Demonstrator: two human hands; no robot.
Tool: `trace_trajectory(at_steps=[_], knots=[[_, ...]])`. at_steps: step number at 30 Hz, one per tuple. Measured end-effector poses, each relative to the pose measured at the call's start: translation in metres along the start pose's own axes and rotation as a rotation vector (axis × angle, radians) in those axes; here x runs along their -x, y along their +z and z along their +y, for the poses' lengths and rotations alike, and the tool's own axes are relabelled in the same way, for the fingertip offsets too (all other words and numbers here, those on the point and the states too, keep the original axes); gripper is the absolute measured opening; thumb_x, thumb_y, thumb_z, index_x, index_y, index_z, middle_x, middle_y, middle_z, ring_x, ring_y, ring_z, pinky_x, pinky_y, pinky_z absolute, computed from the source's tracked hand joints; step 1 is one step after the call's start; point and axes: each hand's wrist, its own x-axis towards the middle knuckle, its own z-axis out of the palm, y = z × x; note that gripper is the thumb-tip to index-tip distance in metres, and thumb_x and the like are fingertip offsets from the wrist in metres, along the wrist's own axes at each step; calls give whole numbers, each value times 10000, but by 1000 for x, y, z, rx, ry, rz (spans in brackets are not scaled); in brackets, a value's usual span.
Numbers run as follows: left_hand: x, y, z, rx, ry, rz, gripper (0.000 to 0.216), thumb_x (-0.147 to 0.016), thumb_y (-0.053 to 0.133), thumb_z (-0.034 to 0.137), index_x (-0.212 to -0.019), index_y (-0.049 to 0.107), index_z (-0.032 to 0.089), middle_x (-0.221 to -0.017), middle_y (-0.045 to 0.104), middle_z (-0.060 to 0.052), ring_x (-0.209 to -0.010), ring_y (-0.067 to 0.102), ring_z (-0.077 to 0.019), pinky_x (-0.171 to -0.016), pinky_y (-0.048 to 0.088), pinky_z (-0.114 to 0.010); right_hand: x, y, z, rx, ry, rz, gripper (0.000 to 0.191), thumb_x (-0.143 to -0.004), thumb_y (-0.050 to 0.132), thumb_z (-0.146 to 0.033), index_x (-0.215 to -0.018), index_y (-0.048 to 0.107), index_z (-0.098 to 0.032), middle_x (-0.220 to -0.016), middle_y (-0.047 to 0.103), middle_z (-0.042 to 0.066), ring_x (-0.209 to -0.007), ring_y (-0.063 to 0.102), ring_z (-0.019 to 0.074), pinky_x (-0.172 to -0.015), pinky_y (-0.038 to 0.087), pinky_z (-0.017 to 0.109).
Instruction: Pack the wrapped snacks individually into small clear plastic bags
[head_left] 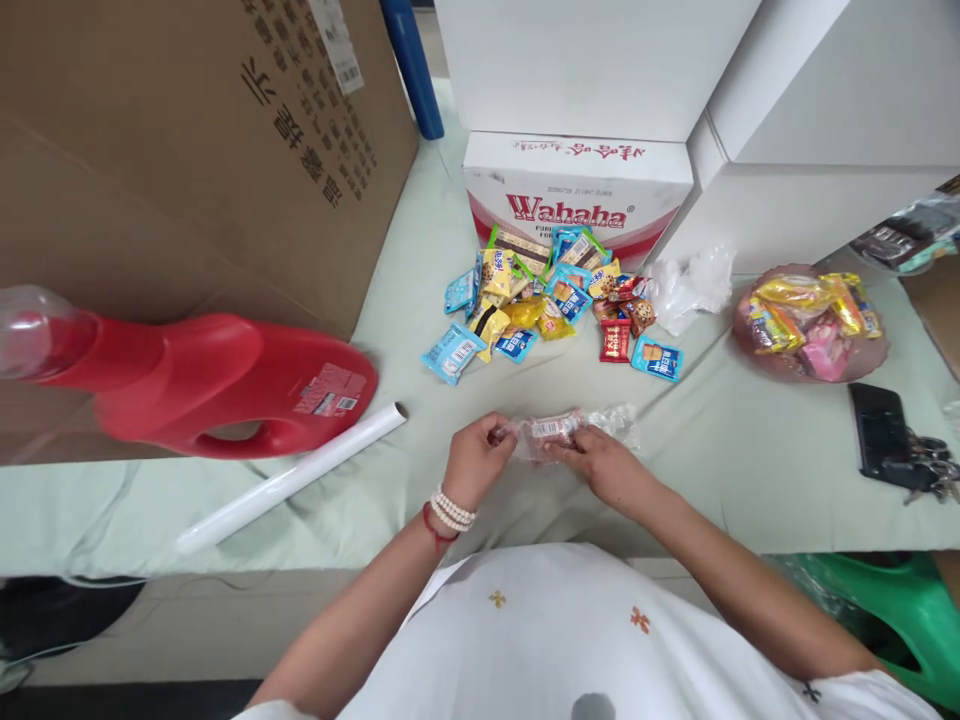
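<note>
At the front of the table, a clear plastic bag lies across both hands with a small reddish-brown wrapped snack in it or under it; I cannot tell which. My left hand pinches the bag's left end, fingers curled inward. Thumb and fingers of my right hand close on the snack and the plastic around it. Beyond them is a loose heap of packaged snacks, including a light-blue packet, a red packet and a blue biscuit packet.
A white carton stands behind the heap. Crumpled plastic and a pink bowl of snacks are to the right, near a black phone and keys. Leftward lie a red detergent bottle and white roll.
</note>
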Motion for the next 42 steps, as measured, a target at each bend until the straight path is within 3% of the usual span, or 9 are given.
trace_trajectory(at_steps=[5,10,13,17,20,23,27,35,42], knots=[[19,20,16,295,-45,-147,263,-876,645,399,-937,738,160,-732,684,-8,-584,572,-131,-574,452,-245,-2,8,4,-137,-40,83,419,-1013,409,-114,-1223,746,-246,-963,619,99,-977,555,251,-887,500,383],[9,59,27,-135,296,-179,301,-938,525,165,-1102,775,198,-1055,752,-99,-921,679,-221,-857,547,-358,15,1,7,-339,-68,148,306,-1029,459,-234,-1128,748,-221,-984,661,106,-940,601,239,-844,540,380],[5,74,30,-474,392,-143,281,-960,530,147,-1045,790,211,-1048,709,-116,-1034,621,-265,-877,531,-384,28,-4,16,-461,139,307,299,-1049,457,-309,-1187,715,-252,-972,680,74,-896,642,212,-823,559,359],[10,81,33,-637,404,-87,301,-983,512,157,-1089,778,252,-1032,647,-99,-1001,594,-255,-860,521,-369,35,-3,29,-52,569,623,368,-922,654,-402,-1225,706,-200,-1174,607,167,-1123,559,340,-967,510,528],[12,78,33,-662,349,95,421,-946,599,199,-1357,644,282,-1216,597,-128,-1096,579,-277,-876,518,-388,37,-4,30,110,605,557,268,-865,697,-346,-1077,729,-185,-1404,496,208,-1287,442,410,-1049,437,592],[8,74,28,-672,326,254,672,-847,756,322,-1464,518,203,-1420,506,-208,-1286,491,-380,-1008,462,-518,34,-11,16,-14,577,494,126,-931,597,-300,-913,678,-205,-1265,596,164,-1056,591,303,-895,518,453],[0,75,20,-672,256,204,686,-833,755,444,-1381,518,105,-1246,624,-214,-1187,577,-380,-1000,457,-533,14,-20,-17,-275,426,423,174,-1003,503,-298,-896,624,-234,-805,633,31,-737,604,199,-711,497,319],[10,76,22,-583,501,276,434,-918,507,147,-1349,556,141,-1056,634,-152,-946,630,-269,-783,523,-370,-20,-11,-36,-429,317,527,253,-990,433,-186,-1060,675,-209,-978,693,92,-913,663,226,-847,546,371],[29,84,13,-86,767,-84,938,-712,540,131,-1583,192,142,-1530,440,-244,-1379,485,-365,-1097,446,-562,-4,-13,-23,-573,449,602,378,-1031,490,-454,-1304,608,-221,-1211,693,121,-1099,669,245,-936,563,407]])
